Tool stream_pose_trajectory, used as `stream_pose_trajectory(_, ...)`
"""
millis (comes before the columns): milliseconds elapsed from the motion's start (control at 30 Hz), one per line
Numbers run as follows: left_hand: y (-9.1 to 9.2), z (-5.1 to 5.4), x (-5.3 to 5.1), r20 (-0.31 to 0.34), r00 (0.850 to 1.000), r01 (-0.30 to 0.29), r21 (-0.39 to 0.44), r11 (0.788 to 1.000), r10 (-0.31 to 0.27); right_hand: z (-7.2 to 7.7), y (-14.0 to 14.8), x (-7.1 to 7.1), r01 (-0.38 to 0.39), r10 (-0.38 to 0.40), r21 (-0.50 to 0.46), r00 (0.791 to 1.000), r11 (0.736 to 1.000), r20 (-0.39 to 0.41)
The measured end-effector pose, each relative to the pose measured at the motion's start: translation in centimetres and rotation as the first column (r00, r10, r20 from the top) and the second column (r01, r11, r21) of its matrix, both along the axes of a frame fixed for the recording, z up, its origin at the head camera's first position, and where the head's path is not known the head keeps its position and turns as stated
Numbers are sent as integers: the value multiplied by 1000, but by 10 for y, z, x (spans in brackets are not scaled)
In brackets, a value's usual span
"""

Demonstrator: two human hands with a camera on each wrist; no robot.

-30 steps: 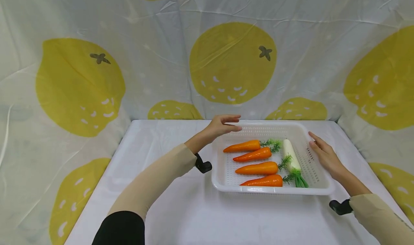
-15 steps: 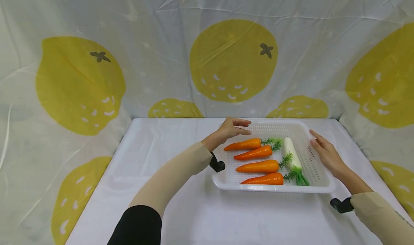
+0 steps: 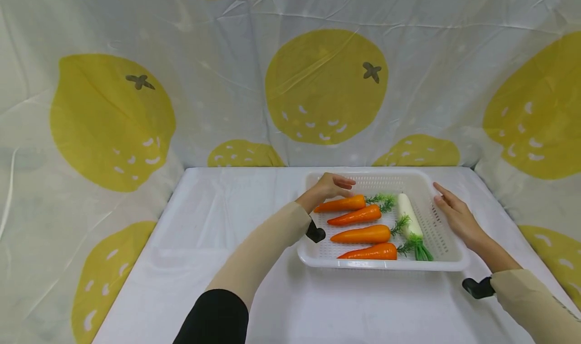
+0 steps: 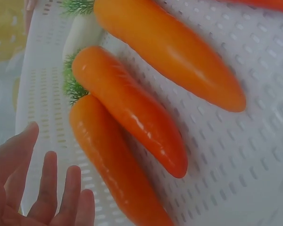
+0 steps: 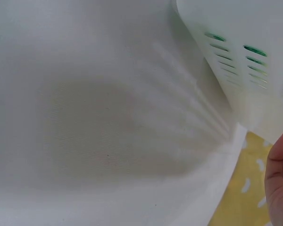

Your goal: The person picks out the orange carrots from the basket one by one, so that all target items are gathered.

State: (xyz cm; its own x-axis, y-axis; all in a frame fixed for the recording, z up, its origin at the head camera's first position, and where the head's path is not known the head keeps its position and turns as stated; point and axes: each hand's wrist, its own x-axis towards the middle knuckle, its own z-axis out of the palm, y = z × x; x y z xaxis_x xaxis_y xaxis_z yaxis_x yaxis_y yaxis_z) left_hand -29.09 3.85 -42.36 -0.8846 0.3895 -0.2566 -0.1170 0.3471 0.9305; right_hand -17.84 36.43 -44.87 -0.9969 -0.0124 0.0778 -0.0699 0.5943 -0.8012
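Observation:
A white perforated plastic basket (image 3: 381, 265) stands on the table with several orange carrots lying in rows and a white radish (image 3: 407, 214) at their right. My left hand (image 3: 328, 186) is over the basket's back left part, just behind the farthest carrot (image 3: 341, 204). In the left wrist view its fingers (image 4: 47, 188) are spread and loosely bent beside that carrot, holding nothing. My right hand (image 3: 460, 219) lies along the basket's right side with extended fingers; whether it touches the rim is unclear. The right wrist view shows only part of that hand (image 5: 279, 183) near the basket wall.
A white cloth covers the table (image 3: 363, 308). Behind and at both sides hangs a pale curtain (image 3: 218, 81) printed with yellow lemons. Each wrist carries a black strap mount (image 3: 478, 288).
My left hand has moved right and slightly nearer, from the basket's back left rim to over its inside by the farthest carrot. The right hand and the vegetables have stayed in place.

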Motion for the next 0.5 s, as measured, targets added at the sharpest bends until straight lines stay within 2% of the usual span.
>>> stream_pose_trajectory(200,2,-10,-1,17,998,52,-15,999,-52,-3,1,0,-1,1,-8,1000,1000,-20)
stream_pose_trajectory(333,4,-12,1,35,998,51,8,999,-52,-2,1,0,4,-4,0,1000,1000,-19)
stream_pose_trajectory(500,6,-13,2,24,997,75,-83,994,-73,-2,1,-1,11,-11,6,1000,1000,-14)
